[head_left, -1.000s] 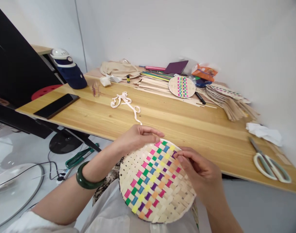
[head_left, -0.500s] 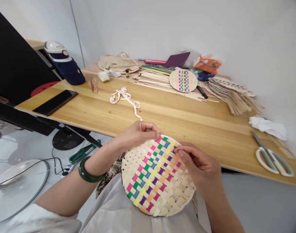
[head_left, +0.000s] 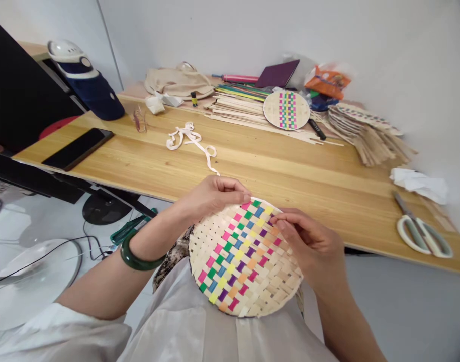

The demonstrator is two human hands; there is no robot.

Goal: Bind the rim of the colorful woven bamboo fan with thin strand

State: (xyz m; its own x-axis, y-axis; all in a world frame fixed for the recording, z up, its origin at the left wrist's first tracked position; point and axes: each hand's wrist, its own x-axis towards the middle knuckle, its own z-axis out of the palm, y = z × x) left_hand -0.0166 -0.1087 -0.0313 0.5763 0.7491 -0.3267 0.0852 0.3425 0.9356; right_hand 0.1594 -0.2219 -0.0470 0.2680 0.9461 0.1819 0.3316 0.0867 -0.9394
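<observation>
A round woven fan [head_left: 241,261] with rows of pink, green, blue, yellow, purple and orange strips rests against my lap, tilted up toward me. My left hand [head_left: 218,198] grips its far rim at the top left, thumb on the face. On the upper right edge, my right hand [head_left: 308,241] pinches the rim between thumb and fingers. White edging runs along the border between both hands. A length of white ribbon [head_left: 190,138] lies in loose curls on the table, its near end just beyond my left hand.
Scissors [head_left: 422,231] lie at the table's right edge, beside crumpled white paper [head_left: 420,185]. Farther back are stacked woven fans [head_left: 369,130], another round woven piece [head_left: 286,109] and flat strips [head_left: 237,113]. A phone [head_left: 79,148] and a blue bottle [head_left: 92,88] are at left.
The view has tilted slightly, so the table and its things sit higher in the picture. Both hands keep their hold on the fan's rim, with little visible movement.
</observation>
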